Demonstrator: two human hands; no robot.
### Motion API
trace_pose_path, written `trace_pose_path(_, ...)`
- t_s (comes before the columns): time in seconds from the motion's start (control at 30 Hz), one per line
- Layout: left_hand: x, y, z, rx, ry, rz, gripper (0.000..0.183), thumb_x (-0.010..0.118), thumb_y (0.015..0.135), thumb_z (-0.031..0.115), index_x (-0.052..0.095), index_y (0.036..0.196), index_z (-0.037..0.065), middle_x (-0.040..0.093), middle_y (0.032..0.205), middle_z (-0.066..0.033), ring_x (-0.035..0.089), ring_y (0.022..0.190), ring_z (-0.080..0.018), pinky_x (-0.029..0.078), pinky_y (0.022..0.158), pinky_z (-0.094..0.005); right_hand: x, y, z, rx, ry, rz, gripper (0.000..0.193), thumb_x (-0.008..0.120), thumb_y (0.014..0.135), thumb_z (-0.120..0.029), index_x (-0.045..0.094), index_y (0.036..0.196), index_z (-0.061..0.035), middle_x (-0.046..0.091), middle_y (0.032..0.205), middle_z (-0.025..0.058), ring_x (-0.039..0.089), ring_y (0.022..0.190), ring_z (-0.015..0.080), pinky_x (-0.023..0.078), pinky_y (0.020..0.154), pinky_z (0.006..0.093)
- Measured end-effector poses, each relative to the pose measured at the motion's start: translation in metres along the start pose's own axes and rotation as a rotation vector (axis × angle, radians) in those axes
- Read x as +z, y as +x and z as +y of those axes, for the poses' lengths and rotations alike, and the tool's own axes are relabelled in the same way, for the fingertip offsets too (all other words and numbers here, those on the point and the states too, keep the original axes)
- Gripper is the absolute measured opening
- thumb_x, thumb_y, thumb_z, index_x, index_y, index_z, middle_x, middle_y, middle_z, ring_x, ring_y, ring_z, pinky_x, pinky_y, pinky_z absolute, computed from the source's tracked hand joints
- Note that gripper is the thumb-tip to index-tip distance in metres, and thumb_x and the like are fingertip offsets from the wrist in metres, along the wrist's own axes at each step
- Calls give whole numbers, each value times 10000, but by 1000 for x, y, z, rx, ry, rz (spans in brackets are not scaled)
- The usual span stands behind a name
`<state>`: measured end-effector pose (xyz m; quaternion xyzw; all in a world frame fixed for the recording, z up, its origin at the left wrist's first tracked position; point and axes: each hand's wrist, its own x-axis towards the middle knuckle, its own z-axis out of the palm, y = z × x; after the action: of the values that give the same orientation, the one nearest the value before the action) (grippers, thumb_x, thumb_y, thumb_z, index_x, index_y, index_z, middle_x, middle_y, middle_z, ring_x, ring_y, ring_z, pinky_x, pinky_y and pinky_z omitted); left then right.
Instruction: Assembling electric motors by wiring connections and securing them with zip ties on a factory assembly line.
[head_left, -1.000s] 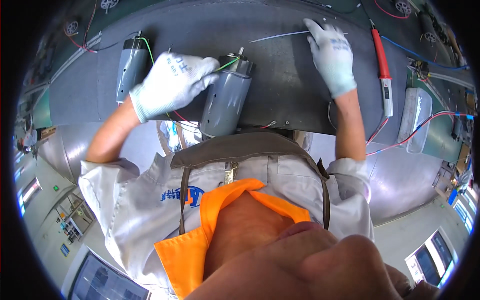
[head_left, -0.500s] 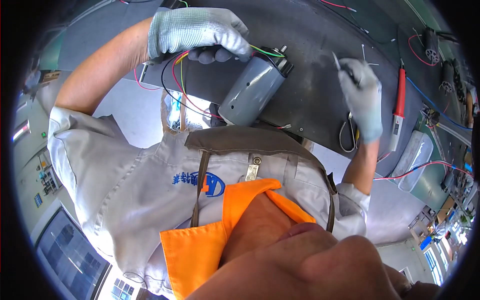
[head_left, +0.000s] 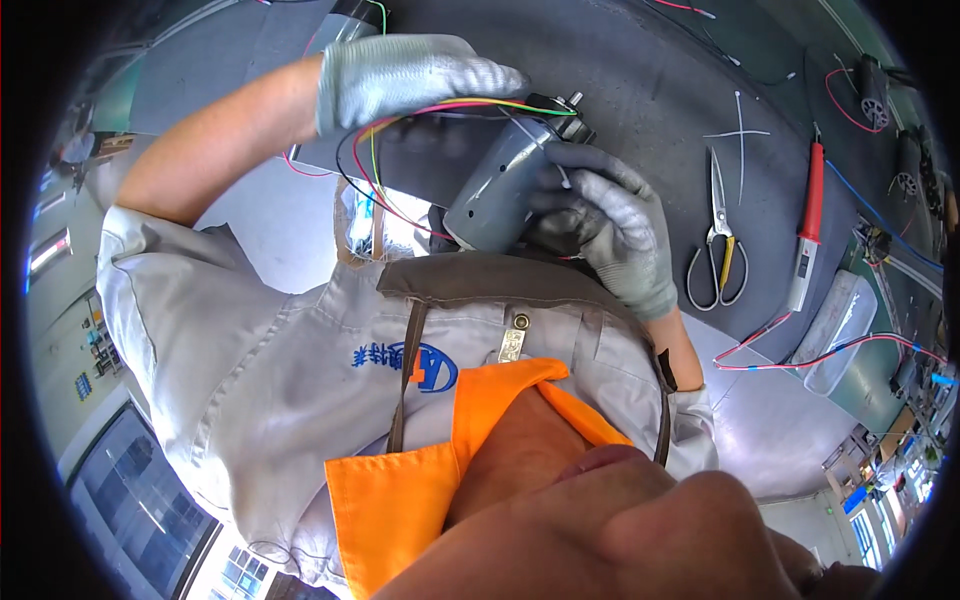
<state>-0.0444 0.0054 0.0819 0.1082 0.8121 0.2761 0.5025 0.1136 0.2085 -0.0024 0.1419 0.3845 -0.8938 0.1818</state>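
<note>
Left hand (head_left: 425, 85): partly curled at wires (head_left: 458, 103); grip cannot be told. Right hand (head_left: 615, 230): half-curled by white cable tie (head_left: 522, 127), hold unclear. Grey motor (head_left: 500, 185) between hands: left's 5 o'clock, right's 10. Scissors (head_left: 718, 205) on table (head_left: 640, 80), right's 3 o'clock.

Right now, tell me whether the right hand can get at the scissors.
Probably yes: the scissors lie on the table just right of the right hand, with nothing visible standing between them, though it would have to leave the motor.
</note>
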Motion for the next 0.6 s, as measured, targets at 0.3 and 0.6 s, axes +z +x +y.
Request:
trace_pose_path(0.3, 54, 44, -42, 528, -192, 414, 340, 647, 981, 238, 677, 1120, -71, 713, 972, -76, 633, 879, -86, 524, 798, -251, -4, 16, 19, -385, -428, 94, 307, 615, 925, 18, 635, 1229, 59, 696, 1059, 159, 699, 960, 224, 598, 808, 347)
trace_pose_path(0.6, 83, 53, -34, 466, -423, 495, 238, 705, 934, 134, 703, 1099, -37, 718, 962, -31, 625, 872, -56, 521, 810, -230, -6, 44, -2, -535, -221, 196, 289, 587, 943, 11, 629, 1227, 34, 718, 908, 119, 687, 726, 146, 558, 578, 258)
